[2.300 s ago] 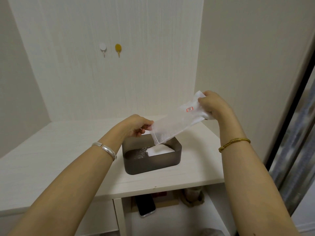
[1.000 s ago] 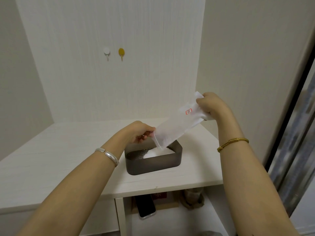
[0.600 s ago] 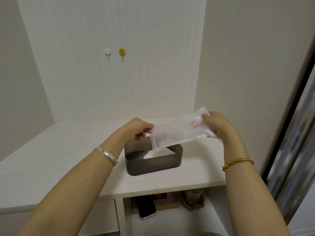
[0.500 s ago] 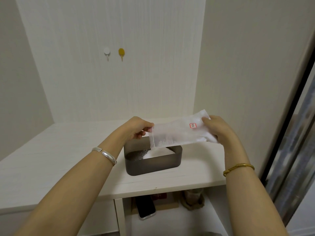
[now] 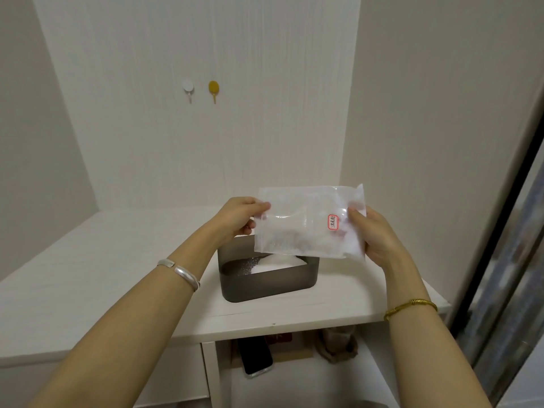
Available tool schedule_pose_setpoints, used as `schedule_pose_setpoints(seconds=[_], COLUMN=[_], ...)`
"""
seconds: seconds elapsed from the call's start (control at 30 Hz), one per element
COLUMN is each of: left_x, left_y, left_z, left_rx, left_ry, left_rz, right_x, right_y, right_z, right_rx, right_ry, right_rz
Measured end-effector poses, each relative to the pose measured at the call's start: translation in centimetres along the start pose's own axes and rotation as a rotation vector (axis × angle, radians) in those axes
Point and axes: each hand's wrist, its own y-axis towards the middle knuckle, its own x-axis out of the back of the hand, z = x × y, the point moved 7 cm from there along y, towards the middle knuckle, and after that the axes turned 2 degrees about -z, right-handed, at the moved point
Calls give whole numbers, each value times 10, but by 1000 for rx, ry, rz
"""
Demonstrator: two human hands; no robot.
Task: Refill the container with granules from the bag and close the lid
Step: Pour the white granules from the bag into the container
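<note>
Soft even indoor light, faint shadows, wide-angle edge distortion

High on the wall above the fingers (image 5: 258, 207) hang a white hook (image 5: 188, 86) and, just beside it, a yellow hook (image 5: 213, 87). Below the fingers spreads a white table (image 5: 88, 275). Lower still, on the shelf under it, a dark phone (image 5: 255, 359) lies near a brownish bundle (image 5: 337, 344). Far right of the fingers runs a dark door frame (image 5: 500, 216).

Both forearms extended forward; left hand (image 5: 240, 217) and right hand (image 5: 375, 237) raised, fingers (image 5: 354, 214) pinched closed.
</note>
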Motion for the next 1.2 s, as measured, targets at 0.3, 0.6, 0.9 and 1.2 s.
schedule_pose_setpoints(seconds=[0.3, 0.6, 0.9, 1.2], left_x=[0, -1, -3, 1], left_y=[-1, -5, -3, -3], left_z=[-6, -14, -11, -10], left_rx=[-168, -262, -263, -272], left_ry=[-12, -35, -75, -67], left_rz=[-36, -80, -73, -99], right_x=[2, -1, 8, 11], right_y=[0, 0, 0, 3], right_z=[-4, 6, 29, 36], right_rx=[59, 96, 205, 198], right_ry=[71, 76, 162, 109], right_rz=[30, 25, -154, -250])
